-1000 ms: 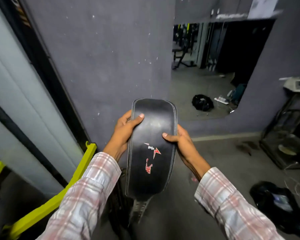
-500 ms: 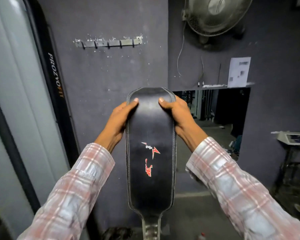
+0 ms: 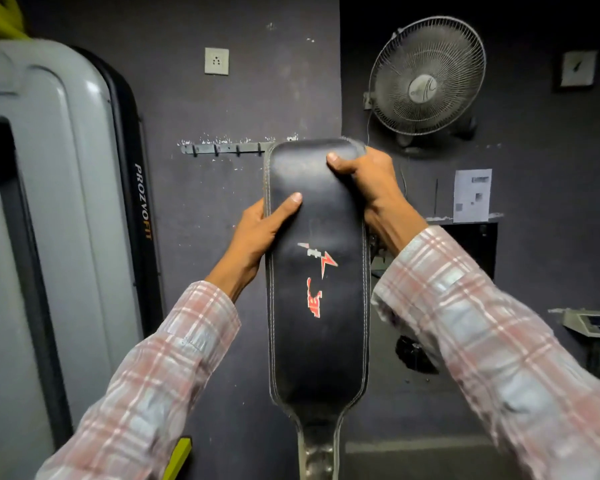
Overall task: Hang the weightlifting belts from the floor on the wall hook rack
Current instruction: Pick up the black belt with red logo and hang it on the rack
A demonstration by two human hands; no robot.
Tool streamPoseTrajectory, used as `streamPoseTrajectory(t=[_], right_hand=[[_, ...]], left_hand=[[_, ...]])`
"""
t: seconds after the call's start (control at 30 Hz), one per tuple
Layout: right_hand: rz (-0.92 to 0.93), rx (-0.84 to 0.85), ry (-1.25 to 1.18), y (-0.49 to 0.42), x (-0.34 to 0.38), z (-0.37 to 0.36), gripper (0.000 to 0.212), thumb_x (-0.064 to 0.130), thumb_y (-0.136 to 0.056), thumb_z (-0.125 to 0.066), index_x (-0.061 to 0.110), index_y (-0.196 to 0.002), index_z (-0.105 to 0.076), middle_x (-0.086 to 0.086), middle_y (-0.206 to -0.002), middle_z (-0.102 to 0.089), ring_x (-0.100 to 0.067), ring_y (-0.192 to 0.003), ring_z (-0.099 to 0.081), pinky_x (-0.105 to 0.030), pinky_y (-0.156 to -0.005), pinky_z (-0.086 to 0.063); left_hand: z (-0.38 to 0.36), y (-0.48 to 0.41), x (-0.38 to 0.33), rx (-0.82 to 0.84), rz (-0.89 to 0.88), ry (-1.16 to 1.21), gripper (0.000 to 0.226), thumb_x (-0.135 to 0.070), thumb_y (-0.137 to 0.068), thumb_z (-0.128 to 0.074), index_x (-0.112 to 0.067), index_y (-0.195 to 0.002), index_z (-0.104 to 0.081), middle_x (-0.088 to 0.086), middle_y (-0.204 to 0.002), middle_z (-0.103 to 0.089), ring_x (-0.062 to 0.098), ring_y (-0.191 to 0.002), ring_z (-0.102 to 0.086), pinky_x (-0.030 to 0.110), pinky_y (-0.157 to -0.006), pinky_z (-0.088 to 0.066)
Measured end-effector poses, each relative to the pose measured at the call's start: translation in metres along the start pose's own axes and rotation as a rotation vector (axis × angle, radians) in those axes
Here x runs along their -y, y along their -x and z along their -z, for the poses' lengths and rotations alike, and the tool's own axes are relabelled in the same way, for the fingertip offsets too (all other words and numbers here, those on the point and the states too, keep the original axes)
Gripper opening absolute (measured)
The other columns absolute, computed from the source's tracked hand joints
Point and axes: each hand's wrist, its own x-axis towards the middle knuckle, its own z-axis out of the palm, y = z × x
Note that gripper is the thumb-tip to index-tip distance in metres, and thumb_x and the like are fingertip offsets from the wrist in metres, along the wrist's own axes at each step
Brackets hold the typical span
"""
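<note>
A black leather weightlifting belt point(image 3: 317, 341) with a red logo hangs upright in front of me, its narrow strap end pointing down. My left hand point(image 3: 260, 226) grips its left edge, thumb across the front. My right hand point(image 3: 364, 174) grips the top right corner, thumb on the front. A metal wall hook rack point(image 3: 222, 147) with several hooks is fixed to the dark wall; the belt's top edge reaches its height and covers its right end.
A grey and black gym machine point(image 3: 66, 220) stands at the left. A wall fan point(image 3: 426, 76) hangs at the upper right, a socket point(image 3: 216, 61) above the rack. A paper notice point(image 3: 471, 195) and a small stand point(image 3: 593, 323) are on the right.
Both hands have lifted the belt higher, up to the rack's level. My left hand has slid down the left edge while my right stays at the top corner.
</note>
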Motion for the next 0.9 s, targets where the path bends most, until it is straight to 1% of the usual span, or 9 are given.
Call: streamPoseTrajectory(t=[0.13,0.2,0.33,0.43,0.53,0.63,0.73,0.83,0.9], right_hand=[[0.068,-0.029,0.069,-0.021,0.033,-0.011,0.029,0.007,-0.065,-0.083,0.001,-0.093,-0.075,-0.012,-0.087,-0.072,-0.024,-0.079,-0.067,-0.044,-0.078,-0.06],[0.093,-0.022,0.078,-0.027,0.045,-0.015,0.029,0.006,-0.066,-0.082,-0.001,-0.093,-0.075,-0.013,-0.085,-0.071,-0.026,-0.078,-0.067,-0.046,-0.077,-0.06],[0.143,-0.012,0.062,-0.032,0.064,-0.022,0.029,0.003,-0.07,-0.08,0.007,-0.096,-0.068,-0.015,-0.084,-0.063,-0.024,-0.076,-0.062,-0.037,-0.07,-0.053],[0.167,-0.009,0.07,-0.035,0.071,-0.026,0.03,0.003,-0.071,-0.08,0.008,-0.097,-0.065,-0.015,-0.085,-0.061,-0.023,-0.076,-0.06,-0.034,-0.067,-0.052],[0.196,-0.007,0.053,-0.034,0.071,-0.029,0.024,-0.001,-0.075,-0.077,0.006,-0.096,-0.067,-0.013,-0.085,-0.062,-0.021,-0.073,-0.061,-0.03,-0.064,-0.053],[0.192,-0.018,0.039,-0.033,0.064,-0.032,0.022,-0.004,-0.077,-0.075,0.005,-0.096,-0.068,-0.012,-0.085,-0.064,-0.019,-0.071,-0.062,-0.026,-0.062,-0.053],[0.163,-0.032,0.043,-0.036,0.058,-0.031,0.02,-0.002,-0.075,-0.077,0.004,-0.092,-0.07,-0.011,-0.085,-0.067,-0.022,-0.076,-0.064,-0.035,-0.071,-0.056],[0.164,-0.046,0.021,-0.039,0.06,-0.031,0.016,-0.003,-0.076,-0.077,0.003,-0.089,-0.072,-0.011,-0.086,-0.07,-0.023,-0.078,-0.067,-0.04,-0.08,-0.059],[0.18,-0.045,0.007,-0.04,0.062,-0.031,0.012,-0.002,-0.075,-0.077,0.005,-0.083,-0.072,-0.011,-0.086,-0.072,-0.023,-0.079,-0.068,-0.047,-0.086,-0.06]], left_hand=[[0.003,0.018,0.012,-0.014,0.023,-0.04,0.029,-0.032,-0.092,-0.07,-0.009,-0.111,-0.072,0.007,-0.107,-0.078,0.016,-0.093,-0.074,0.029,-0.079,-0.06],[0.007,0.024,0.019,0.001,0.018,-0.02,0.028,-0.028,-0.092,-0.071,-0.01,-0.112,-0.071,0.006,-0.108,-0.078,0.017,-0.094,-0.074,0.028,-0.079,-0.06],[0.012,0.037,0.033,0.035,0.003,-0.05,0.026,-0.021,-0.092,-0.071,-0.01,-0.116,-0.068,0.001,-0.107,-0.078,0.012,-0.094,-0.074,0.024,-0.078,-0.058],[0.016,0.047,0.048,0.09,0.037,-0.091,0.022,-0.021,-0.093,-0.068,-0.007,-0.109,-0.072,-0.001,-0.098,-0.079,0.011,-0.088,-0.075,0.021,-0.074,-0.057],[0.025,0.052,0.052,0.151,0.075,-0.101,0.022,-0.02,-0.093,-0.067,-0.005,-0.109,-0.073,0.001,-0.099,-0.079,0.013,-0.089,-0.075,0.02,-0.073,-0.057],[0.038,0.056,0.058,0.277,0.087,-0.186,0.022,-0.016,-0.091,-0.071,-0.011,-0.112,-0.071,-0.005,-0.102,-0.079,0.011,-0.096,-0.074,0.019,-0.077,-0.057],[0.053,0.06,0.073,0.446,0.121,-0.367,0.028,-0.022,-0.086,-0.078,-0.016,-0.113,-0.072,-0.007,-0.106,-0.078,0.009,-0.1,-0.073,0.021,-0.084,-0.055],[0.072,0.063,0.091,0.652,0.171,-0.604,0.022,-0.039,-0.082,-0.081,-0.02,-0.09,-0.075,-0.003,-0.088,-0.077,0.009,-0.081,-0.07,0.026,-0.074,-0.053],[0.084,0.059,0.093,0.77,0.213,-0.695,0.028,-0.049,-0.079,-0.08,-0.023,-0.086,-0.076,-0.005,-0.085,-0.076,0.007,-0.075,-0.067,0.03,-0.075,-0.052]])
